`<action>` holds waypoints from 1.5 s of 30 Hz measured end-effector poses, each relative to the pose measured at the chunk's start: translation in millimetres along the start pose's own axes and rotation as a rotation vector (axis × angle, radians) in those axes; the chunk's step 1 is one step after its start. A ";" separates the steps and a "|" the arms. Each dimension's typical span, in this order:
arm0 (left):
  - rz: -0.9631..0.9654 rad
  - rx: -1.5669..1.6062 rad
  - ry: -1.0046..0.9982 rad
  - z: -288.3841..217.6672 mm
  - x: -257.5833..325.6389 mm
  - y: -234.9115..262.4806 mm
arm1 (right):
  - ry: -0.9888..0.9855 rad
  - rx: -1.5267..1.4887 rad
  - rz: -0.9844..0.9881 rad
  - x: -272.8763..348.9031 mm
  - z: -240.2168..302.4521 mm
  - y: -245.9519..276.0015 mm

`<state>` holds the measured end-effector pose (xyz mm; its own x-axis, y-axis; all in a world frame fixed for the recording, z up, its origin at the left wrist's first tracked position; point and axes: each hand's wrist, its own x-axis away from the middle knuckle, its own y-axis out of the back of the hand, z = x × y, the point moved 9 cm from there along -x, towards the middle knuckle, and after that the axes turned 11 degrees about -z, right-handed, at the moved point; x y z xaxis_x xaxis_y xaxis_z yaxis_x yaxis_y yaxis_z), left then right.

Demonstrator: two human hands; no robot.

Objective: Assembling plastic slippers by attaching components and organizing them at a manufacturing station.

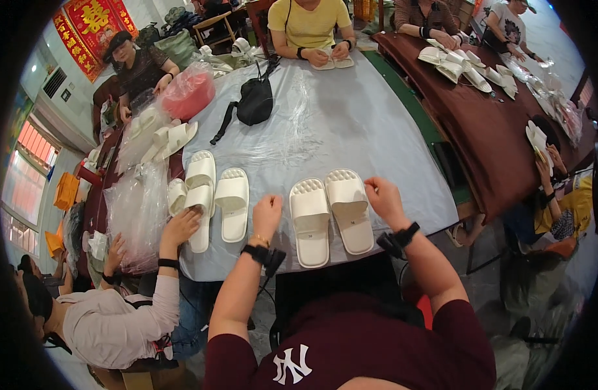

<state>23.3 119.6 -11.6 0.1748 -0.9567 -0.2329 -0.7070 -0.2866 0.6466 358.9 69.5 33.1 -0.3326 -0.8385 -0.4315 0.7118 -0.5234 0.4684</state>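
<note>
Head view, looking down on a long counter [351, 123] under a grey cover. Two cream slippers lie side by side, soles down, at its near edge, between the person's hands: the left slipper [310, 222] and the right slipper [349, 211], just apart from one another. Left hand [266, 216] hovers beside the left slipper, fingers curled loosely and grasping nothing that shows. Right hand [383, 198] sits at the outer edge of the right slipper, fingers bent; whether it pinches the rim cannot be told. Judged from the layout, this pair is matched and aligned but not yet bagged.

Count: two slippers before the person; about four more in a loose group [211, 192] to the left, where a neighbour's hand [182, 226] reaches. Clear plastic bags [139, 208] are heaped at the left edge. One black pouch [254, 102] rests mid-counter, and one pink bundle [190, 91] lies beyond. Further slippers [458, 65] cover a second, brown counter on the right.
</note>
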 end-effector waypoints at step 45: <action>0.228 0.746 0.173 -67.4 -7.7 -87.1 | 0.128 -0.204 0.094 -10.8 48.2 -83.7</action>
<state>129.7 148.4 -17.1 0.0310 -0.9995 0.0023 -0.9995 -0.0310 -0.0064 273.1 115.0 35.8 -0.1877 -0.8493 -0.4934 0.8503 -0.3920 0.3512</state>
